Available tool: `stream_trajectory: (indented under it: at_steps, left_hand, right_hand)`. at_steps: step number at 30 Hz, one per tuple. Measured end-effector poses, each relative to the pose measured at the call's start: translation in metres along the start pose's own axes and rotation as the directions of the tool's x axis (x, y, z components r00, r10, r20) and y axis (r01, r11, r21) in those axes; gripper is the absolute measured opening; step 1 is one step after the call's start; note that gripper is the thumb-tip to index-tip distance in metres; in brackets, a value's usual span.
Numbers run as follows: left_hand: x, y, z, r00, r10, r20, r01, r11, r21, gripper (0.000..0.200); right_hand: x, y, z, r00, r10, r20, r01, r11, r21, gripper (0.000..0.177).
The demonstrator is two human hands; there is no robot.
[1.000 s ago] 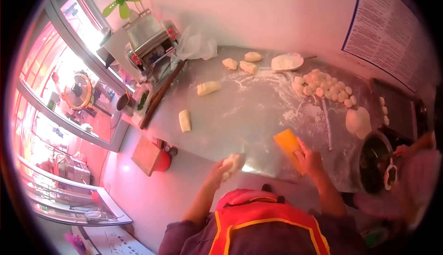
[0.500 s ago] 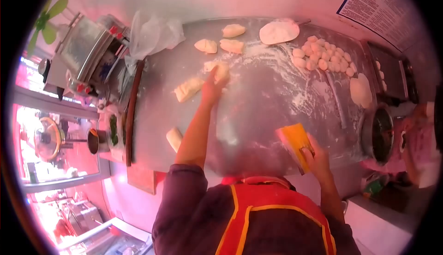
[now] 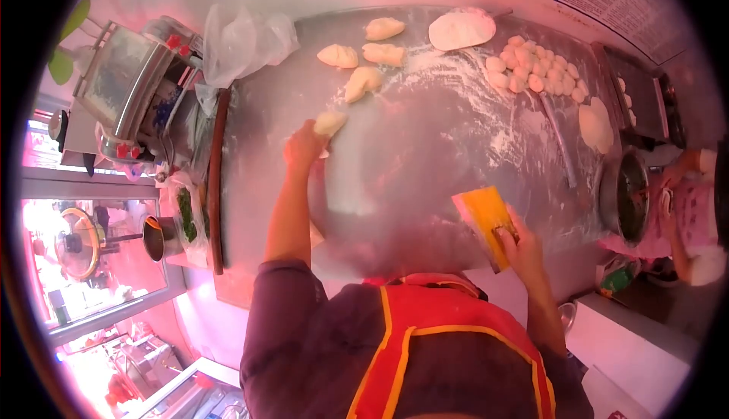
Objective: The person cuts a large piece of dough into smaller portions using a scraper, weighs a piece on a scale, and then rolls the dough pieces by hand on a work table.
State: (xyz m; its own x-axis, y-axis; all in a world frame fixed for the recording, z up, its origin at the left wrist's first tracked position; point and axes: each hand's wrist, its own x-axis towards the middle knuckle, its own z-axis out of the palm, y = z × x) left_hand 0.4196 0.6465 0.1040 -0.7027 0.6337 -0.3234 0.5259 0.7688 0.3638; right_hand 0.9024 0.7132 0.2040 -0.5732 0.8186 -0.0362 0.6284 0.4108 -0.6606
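On the left half of the metal table, my left hand (image 3: 302, 146) is closed on a pale dough piece (image 3: 330, 124), which sticks out past its fingers. Above it lies another dough piece (image 3: 363, 84), with several more near the table's far edge, among them a rounded one (image 3: 338, 56). My right hand (image 3: 521, 243) grips a yellow scraper (image 3: 487, 223) over the near side of the table. Part of a further dough piece (image 3: 315, 235) shows beside my left forearm.
A floured white mound (image 3: 462, 29), many small dough balls (image 3: 535, 66), a rolling pin (image 3: 559, 142) and a flat dough sheet (image 3: 596, 126) lie at the right. A metal pot (image 3: 624, 197) stands near a co-worker's hands (image 3: 673, 184). A plastic bag (image 3: 247, 43) is at the far left.
My left hand has let go of the upper dough piece and moved down and left to the lower one. My right hand still holds the scraper. The view has shifted slightly.
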Motion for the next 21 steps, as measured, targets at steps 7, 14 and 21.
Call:
stream_trajectory:
  at_steps: [7,14,21]
  left_hand:
    - [-0.136,0.080,0.089,0.960,0.270,-0.067,-0.279,0.928,-0.248,0.048]
    - [-0.196,0.120,0.145,0.965,0.246,-0.095,-0.263,0.909,-0.324,0.052]
    - [-0.215,0.093,0.094,0.996,0.038,-0.078,-0.069,0.896,-0.439,0.038]
  right_hand:
    - [-0.005,0.031,-0.010,0.997,-0.020,-0.080,0.028,0.995,0.099,0.044]
    - [0.012,0.031,0.020,0.999,-0.036,-0.027,0.038,0.998,0.051,0.036]
    - [0.023,0.006,0.047,0.932,-0.357,0.059,0.361,0.922,-0.138,0.056]
